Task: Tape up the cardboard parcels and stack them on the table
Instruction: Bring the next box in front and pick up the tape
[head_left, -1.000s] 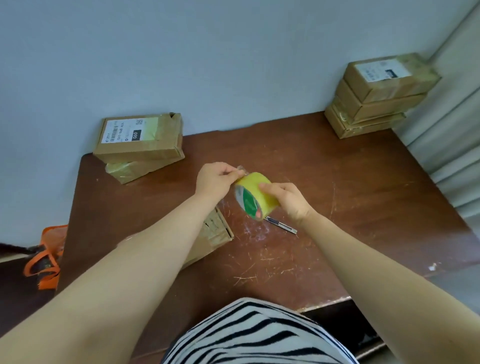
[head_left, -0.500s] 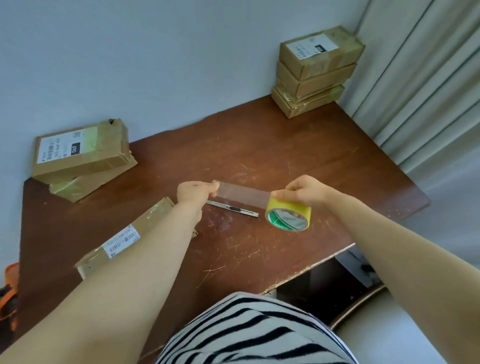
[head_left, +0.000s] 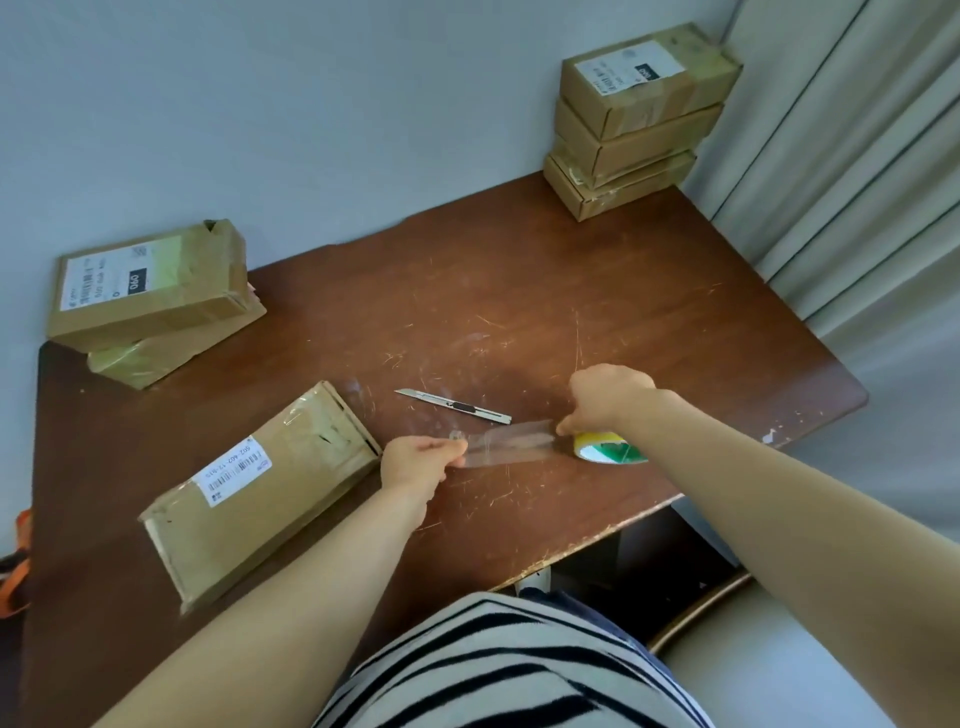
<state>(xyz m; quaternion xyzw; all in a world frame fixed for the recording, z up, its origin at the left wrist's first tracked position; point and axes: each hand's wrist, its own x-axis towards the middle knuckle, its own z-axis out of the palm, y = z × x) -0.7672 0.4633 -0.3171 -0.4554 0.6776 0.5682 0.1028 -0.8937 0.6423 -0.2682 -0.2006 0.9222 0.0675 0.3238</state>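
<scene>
- Yellow-rimmed roll (head_left: 610, 448) of tape is in use; head view, the only one supplied.
- Right hand (head_left: 608, 397): curled down over the roll and gripping it, low over the table (head_left: 519, 291). Whether the roll touches the top cannot be told.
- Left hand (head_left: 418, 462): fingers pinch the free end of a clear strip (head_left: 511, 441), which runs from there to the roll.
- Step in hand, as judged: drawing off a length of tape, ahead of cutting and sealing.
- Knife (head_left: 452, 405): lies on the table just beyond the strip, between the two hands, untouched.
- Next move, as judged: the strip must be severed at the roll or carried to the parcel uncut. Cutting needs a free hand, so the roll would have to go down first. The strip should be kept taut, lest it fold onto itself.
- Parcel (head_left: 260, 488): flat at near left, label up, its far end just left of the left hand. Neither hand touches it.
- Right stack (head_left: 639, 114): three parcels in the far right corner.
- Left pair (head_left: 150, 296): two parcels at far left, one on the other.
- Both groups lie well apart from the hands.
</scene>
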